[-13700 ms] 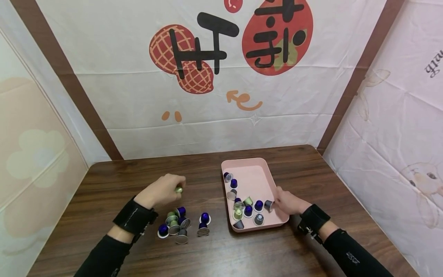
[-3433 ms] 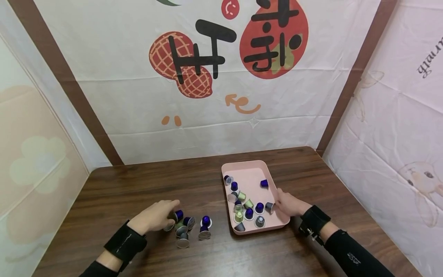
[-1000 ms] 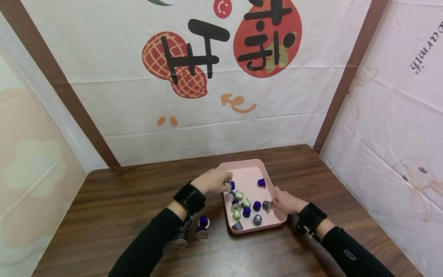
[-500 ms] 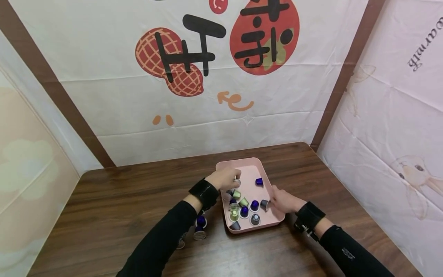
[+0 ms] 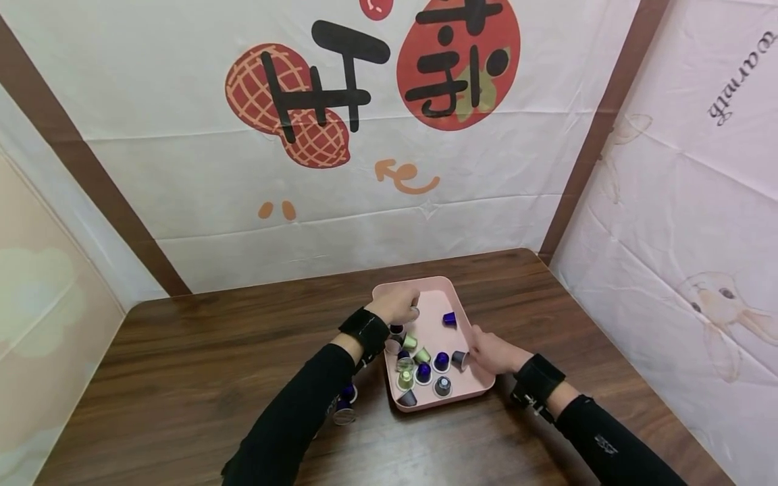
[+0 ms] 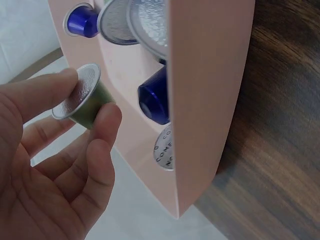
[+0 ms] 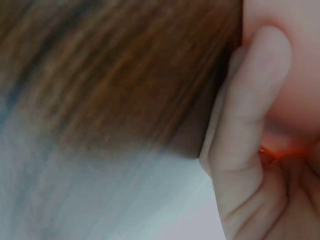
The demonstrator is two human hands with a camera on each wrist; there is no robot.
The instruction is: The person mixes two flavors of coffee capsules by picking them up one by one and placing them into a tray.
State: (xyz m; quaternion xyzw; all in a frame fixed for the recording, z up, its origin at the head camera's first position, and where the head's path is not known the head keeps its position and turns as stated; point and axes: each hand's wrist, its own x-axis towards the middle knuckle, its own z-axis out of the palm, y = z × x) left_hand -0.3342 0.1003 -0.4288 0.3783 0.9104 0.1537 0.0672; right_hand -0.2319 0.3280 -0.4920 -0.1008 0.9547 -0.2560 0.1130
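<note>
Over the far left part of the pink tray (image 5: 433, 337), my left hand (image 5: 395, 307) pinches a green coffee capsule (image 6: 90, 111) between thumb and fingers. Its silver lid faces the thumb in the left wrist view. My right hand (image 5: 495, 352) grips the tray's right wall, with a finger (image 7: 250, 100) lying along the pink surface in the right wrist view. Several capsules lie in the tray: blue ones such as the one on its side (image 5: 450, 319), light green ones (image 5: 422, 355), and grey ones (image 5: 459, 360).
Blue capsules (image 5: 344, 405) sit on the wooden table (image 5: 243, 358) left of the tray, partly hidden by my left sleeve (image 5: 298, 405). A printed white cloth (image 5: 340, 250) hangs behind the table, and another (image 5: 656, 324) on the right.
My left hand has gone from the capsules on the table to above the tray's far left part, carrying a capsule. The right hand stays at the tray's wall. The head view has shifted slightly.
</note>
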